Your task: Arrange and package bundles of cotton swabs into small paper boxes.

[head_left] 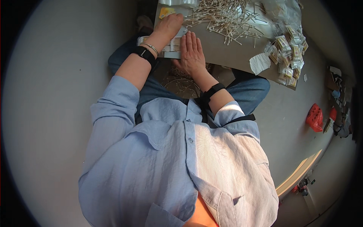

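Note:
A row of cotton swabs [175, 44] lies side by side at the table's near left edge, on or in something pale whose shape is partly hidden. My left hand [169, 27] is over the far left side of this row, its fingers curled in. What they hold, if anything, is hidden. Just beyond it lies a small yellow packet [166, 13]. My right hand [193, 54] rests flat along the row's right side, fingers stretched out and thumb apart. A large loose pile of cotton swabs [227, 17] spreads across the table beyond my hands.
Small clear bags of packed swabs [289, 55] heap at the table's right end, beside a torn white sheet [260, 63]. The grey table [223, 53] ends above my knees. Loose swabs [182, 84] lie below it between my legs. A red bag [314, 118] is on the floor at right.

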A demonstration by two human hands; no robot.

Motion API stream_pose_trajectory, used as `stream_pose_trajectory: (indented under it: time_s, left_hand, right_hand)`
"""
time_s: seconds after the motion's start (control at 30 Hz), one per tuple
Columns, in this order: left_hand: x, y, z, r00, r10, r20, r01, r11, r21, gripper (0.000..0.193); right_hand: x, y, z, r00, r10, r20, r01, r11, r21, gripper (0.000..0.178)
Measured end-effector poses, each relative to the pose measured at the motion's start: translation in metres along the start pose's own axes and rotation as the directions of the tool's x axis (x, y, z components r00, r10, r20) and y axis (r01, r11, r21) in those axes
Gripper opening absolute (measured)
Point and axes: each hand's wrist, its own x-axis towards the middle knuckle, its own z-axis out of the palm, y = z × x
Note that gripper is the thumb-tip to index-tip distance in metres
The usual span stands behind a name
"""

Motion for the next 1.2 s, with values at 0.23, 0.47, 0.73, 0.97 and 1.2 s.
stream_pose_trajectory:
  time_s: [0.23, 0.47, 0.73, 0.97, 1.2]
  left_hand:
    - [-0.044, -0.01, 0.0, 0.999, 0.022, 0.033, -0.02, 0.996, -0.082, 0.012]
    - [-0.055, 0.002, 0.0, 0.999, 0.004, 0.047, -0.001, 0.998, -0.068, 0.011]
    - [-0.08, 0.027, 0.043, 0.871, -0.27, -0.41, 0.005, 0.84, -0.543, 0.042]
    - [-0.082, 0.036, 0.052, 0.845, -0.359, -0.397, -0.004, 0.737, -0.676, 0.042]
    - [-0.082, 0.036, 0.054, 0.842, -0.398, -0.365, -0.008, 0.667, -0.745, 0.035]
  right_hand:
    - [0.0, 0.0, -0.001, 1.0, -0.001, 0.014, 0.002, 1.0, -0.026, 0.094]
    - [0.0, 0.001, 0.003, 1.0, 0.003, -0.002, -0.003, 0.999, -0.039, 0.095]
    - [-0.001, 0.003, 0.007, 1.0, -0.02, -0.018, 0.019, 0.999, -0.046, 0.09]
    - [0.0, 0.003, 0.014, 0.997, -0.035, -0.071, 0.033, 0.999, -0.03, 0.082]
    - [-0.002, 0.001, 0.019, 0.997, -0.011, -0.079, 0.006, 0.998, -0.058, 0.08]
